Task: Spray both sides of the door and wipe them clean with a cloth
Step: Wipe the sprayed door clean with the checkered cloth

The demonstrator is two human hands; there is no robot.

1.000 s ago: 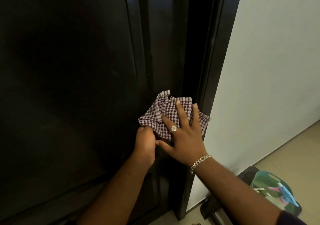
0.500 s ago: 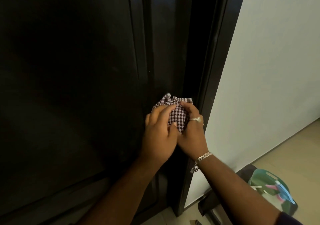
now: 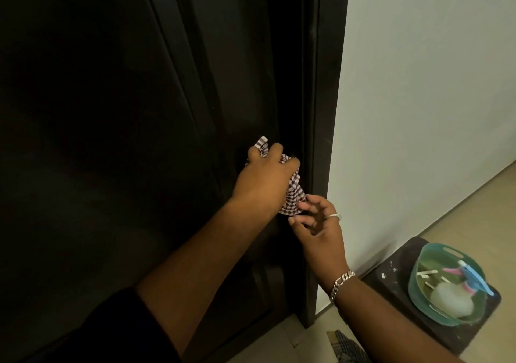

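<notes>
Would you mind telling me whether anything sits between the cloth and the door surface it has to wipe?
Nothing visible does. The left hand grips the checked cloth right against the dark door near its frame edge, while the right hand pinches the cloth's lower corner.

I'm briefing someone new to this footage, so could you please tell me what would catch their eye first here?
First, the purple-and-white checked cloth at the centre, bright against the dark glossy door: the left hand holds it to the door by the frame, while the right hand, wearing a ring, touches its lower corner. Next, at the lower right, a translucent green plastic basin sits on a dark stool beside the pale wall.
</notes>
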